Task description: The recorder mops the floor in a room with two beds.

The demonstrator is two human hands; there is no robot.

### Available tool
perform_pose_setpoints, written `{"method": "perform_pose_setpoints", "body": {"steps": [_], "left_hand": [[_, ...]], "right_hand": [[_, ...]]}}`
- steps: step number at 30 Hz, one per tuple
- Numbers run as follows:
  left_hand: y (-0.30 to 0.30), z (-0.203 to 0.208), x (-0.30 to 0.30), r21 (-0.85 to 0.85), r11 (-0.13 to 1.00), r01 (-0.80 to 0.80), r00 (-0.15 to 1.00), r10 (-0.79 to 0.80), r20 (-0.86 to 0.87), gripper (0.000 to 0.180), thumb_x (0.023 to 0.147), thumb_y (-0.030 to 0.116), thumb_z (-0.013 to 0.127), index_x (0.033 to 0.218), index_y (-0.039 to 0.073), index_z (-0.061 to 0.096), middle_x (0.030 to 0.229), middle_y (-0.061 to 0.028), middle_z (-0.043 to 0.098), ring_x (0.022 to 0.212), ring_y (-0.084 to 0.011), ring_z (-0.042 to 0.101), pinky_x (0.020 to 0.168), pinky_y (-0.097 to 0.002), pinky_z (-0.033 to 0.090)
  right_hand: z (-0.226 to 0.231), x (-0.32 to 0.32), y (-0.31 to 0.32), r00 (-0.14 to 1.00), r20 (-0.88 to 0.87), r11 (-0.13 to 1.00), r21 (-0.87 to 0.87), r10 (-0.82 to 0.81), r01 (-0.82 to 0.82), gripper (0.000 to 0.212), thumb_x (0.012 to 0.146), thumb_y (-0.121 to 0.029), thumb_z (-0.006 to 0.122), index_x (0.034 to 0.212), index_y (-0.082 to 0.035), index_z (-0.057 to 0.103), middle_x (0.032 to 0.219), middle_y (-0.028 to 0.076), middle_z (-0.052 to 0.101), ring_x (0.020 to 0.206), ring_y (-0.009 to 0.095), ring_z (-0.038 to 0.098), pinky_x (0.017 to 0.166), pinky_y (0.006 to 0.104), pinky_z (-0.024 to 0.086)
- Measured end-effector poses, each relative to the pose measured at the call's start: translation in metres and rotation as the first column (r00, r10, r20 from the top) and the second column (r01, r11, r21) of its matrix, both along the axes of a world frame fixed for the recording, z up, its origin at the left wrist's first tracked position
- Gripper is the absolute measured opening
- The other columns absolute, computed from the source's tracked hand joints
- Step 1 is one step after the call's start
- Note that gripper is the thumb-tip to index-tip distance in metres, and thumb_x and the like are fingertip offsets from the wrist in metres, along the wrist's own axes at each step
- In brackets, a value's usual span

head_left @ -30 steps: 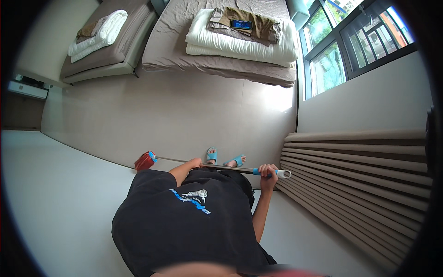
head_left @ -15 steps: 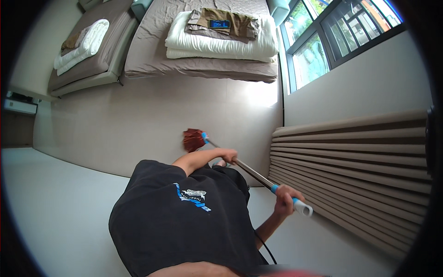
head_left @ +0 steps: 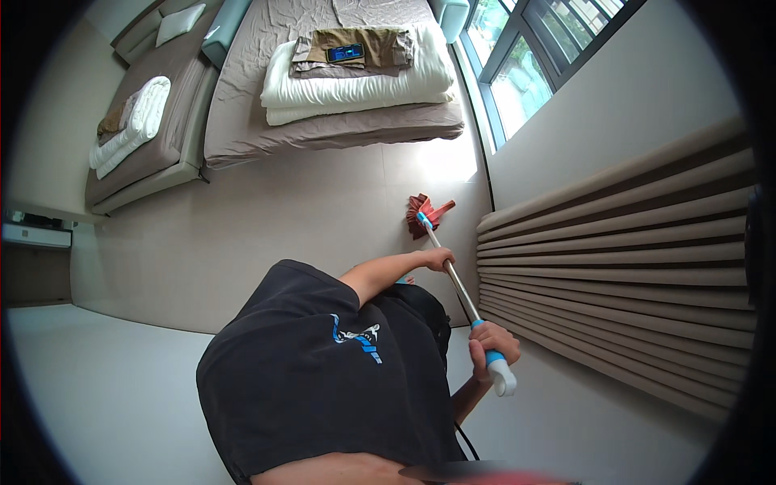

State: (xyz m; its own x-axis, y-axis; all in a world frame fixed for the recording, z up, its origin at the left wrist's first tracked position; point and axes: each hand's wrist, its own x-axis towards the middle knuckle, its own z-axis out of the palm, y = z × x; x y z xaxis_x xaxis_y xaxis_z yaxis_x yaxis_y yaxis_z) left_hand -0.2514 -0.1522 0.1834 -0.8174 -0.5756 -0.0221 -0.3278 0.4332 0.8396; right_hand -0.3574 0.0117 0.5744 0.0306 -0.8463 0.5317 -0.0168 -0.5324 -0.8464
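Note:
I hold a mop with a silver pole (head_left: 460, 289), which slants from the lower right up to a reddish-brown head (head_left: 418, 217) of cloth strips on the floor. My left hand (head_left: 437, 259) is closed around the middle of the pole. Near the top end, my right hand (head_left: 495, 347) wraps around the blue and white grip (head_left: 501, 377). The mop head rests ahead of my left hand, between the bed's foot and the curtain. A foot shows partly beneath my left forearm.
Ahead is a bed (head_left: 339, 139) with a folded white quilt (head_left: 360, 89), brown cloths and a phone (head_left: 345, 52) on top. A second bed (head_left: 166, 133) stands at the left. Beige pleated curtains (head_left: 606, 267) hang at the right, close to the pole, below a window (head_left: 517, 81).
The mop head has swept to the right and a little farther away, its strips now spread. Both hands keep their grip; the pole stands steeper. The view has shifted slightly.

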Motion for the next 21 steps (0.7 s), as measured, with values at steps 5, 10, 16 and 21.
{"method": "perform_pose_setpoints", "body": {"steps": [5,10,16,21], "left_hand": [[0.020,-0.010,0.002,0.075,0.984,-0.160,0.986,0.155,0.066,0.033,0.066,0.026,0.081,0.086,0.003,0.068,0.083,-0.0156,0.067,0.083,-0.0325,0.066,0.072,-0.0415,0.051],[0.025,-0.015,0.027,0.186,0.959,-0.213,0.961,0.172,0.216,0.032,0.068,0.032,0.079,0.080,0.005,0.069,0.073,-0.0144,0.067,0.074,-0.0326,0.066,0.068,-0.0427,0.051],[0.057,-0.042,0.107,0.257,0.897,-0.359,0.902,0.264,0.341,0.029,0.067,0.031,0.079,0.080,0.007,0.069,0.074,-0.0144,0.067,0.072,-0.0308,0.065,0.066,-0.0422,0.050],[0.106,-0.047,0.203,0.285,0.839,-0.463,0.843,0.317,0.435,0.029,0.070,0.034,0.078,0.087,0.012,0.072,0.077,-0.0147,0.068,0.070,-0.0300,0.065,0.064,-0.0415,0.050]], "right_hand": [[-0.033,-0.034,-0.014,0.970,0.241,0.999,0.009,-0.036,0.035,0.020,0.074,-0.001,0.062,0.063,-0.004,0.045,0.051,0.002,0.043,0.044,0.014,0.040,0.043,0.0277,0.035],[-0.053,-0.042,-0.038,0.914,0.399,0.992,0.121,-0.070,0.023,0.022,0.074,0.001,0.060,0.061,-0.003,0.042,0.050,0.004,0.043,0.043,0.015,0.041,0.044,0.0288,0.037],[-0.078,-0.008,-0.068,0.890,0.456,0.950,0.267,0.022,-0.160,0.019,0.077,-0.003,0.056,0.063,-0.007,0.043,0.053,0.002,0.040,0.047,0.014,0.037,0.051,0.0298,0.033],[-0.098,0.058,-0.084,0.880,0.462,0.858,0.405,0.107,-0.317,0.025,0.080,-0.007,0.058,0.061,-0.007,0.042,0.051,0.001,0.038,0.048,0.014,0.036,0.051,0.0307,0.033]]}}
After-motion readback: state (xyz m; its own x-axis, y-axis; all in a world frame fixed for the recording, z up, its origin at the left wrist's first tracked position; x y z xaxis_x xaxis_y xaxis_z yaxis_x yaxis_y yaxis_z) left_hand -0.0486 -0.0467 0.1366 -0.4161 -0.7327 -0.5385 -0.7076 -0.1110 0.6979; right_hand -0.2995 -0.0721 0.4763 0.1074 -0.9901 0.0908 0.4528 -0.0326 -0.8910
